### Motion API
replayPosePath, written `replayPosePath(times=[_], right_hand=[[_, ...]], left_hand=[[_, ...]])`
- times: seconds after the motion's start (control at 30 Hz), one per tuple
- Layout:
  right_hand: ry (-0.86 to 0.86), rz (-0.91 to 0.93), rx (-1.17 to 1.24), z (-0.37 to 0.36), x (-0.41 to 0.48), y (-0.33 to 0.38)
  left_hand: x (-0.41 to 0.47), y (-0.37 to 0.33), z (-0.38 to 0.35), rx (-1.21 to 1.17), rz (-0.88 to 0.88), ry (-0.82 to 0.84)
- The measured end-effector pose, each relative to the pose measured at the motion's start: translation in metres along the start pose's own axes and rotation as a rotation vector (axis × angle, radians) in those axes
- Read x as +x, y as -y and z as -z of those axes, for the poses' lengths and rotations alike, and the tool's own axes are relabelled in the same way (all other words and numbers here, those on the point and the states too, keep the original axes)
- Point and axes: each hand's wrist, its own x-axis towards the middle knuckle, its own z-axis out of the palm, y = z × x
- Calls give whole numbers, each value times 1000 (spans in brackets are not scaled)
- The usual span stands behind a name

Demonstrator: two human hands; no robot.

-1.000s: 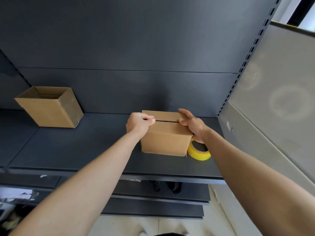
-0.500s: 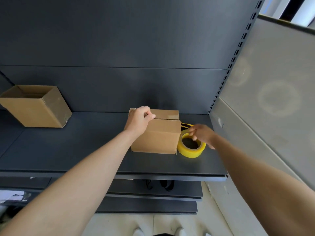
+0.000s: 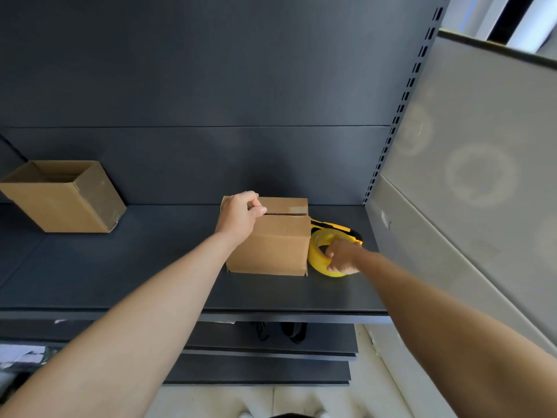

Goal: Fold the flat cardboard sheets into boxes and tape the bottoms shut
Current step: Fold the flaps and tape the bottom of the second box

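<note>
A small brown cardboard box (image 3: 277,245) stands on the dark shelf (image 3: 150,267) with its two flaps folded shut on top, a seam between them. My left hand (image 3: 239,215) rests on the box's top left, its fingers curled over the flaps and holding them down. Right beside the box lies a yellow tape roll (image 3: 321,251). My right hand (image 3: 342,256) grips the roll, fingers through its hole. Behind the roll lies a yellow-and-black utility knife (image 3: 334,226).
A second, open cardboard box (image 3: 64,196) sits tilted at the shelf's far left. A perforated upright (image 3: 401,110) and a grey side panel (image 3: 470,164) close the right. Lower shelves (image 3: 259,366) lie below the front edge.
My right hand left the box top, dropped to the tape roll at the box's right and closed on it. My left hand stayed on the flaps.
</note>
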Motion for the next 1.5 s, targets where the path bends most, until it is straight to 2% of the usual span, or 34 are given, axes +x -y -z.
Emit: replayPosePath(times=[0.17, 0.27, 0.47, 0.57, 0.7, 0.87, 0.93, 1.07, 1.13, 1.27, 1.37, 1.5], right_hand=[[-116, -5, 330, 70, -32, -19], [-195, 17, 437, 105, -49, -22], [-327, 154, 706, 150, -73, 5], [-294, 205, 726, 158, -70, 35], [-294, 165, 656, 157, -55, 66], [-299, 139, 647, 159, -42, 85], [-259, 185, 732, 155, -42, 86], [73, 373, 946, 152, -45, 67], [157, 408, 957, 151, -47, 59], [34, 361, 993, 154, -48, 57], [-119, 271, 902, 156, -47, 63], [-185, 199, 942, 154, -42, 72]], left_hand=[[1, -2, 1, 4, 1, 1], [0, -3, 0, 10, -3, -14], [2, -5, 2, 2, 2, 1], [2, -5, 5, -44, -20, 35], [0, -5, 16, -114, -53, 82], [1, 0, 24, -49, -38, 136], [2, 1, 23, -50, -21, 138], [4, 1, 22, -63, -9, 116], [5, 2, 20, -64, -14, 105], [6, 4, 20, -81, -39, 114], [6, 4, 19, -97, -56, 120], [6, 4, 19, -102, -70, 148]])
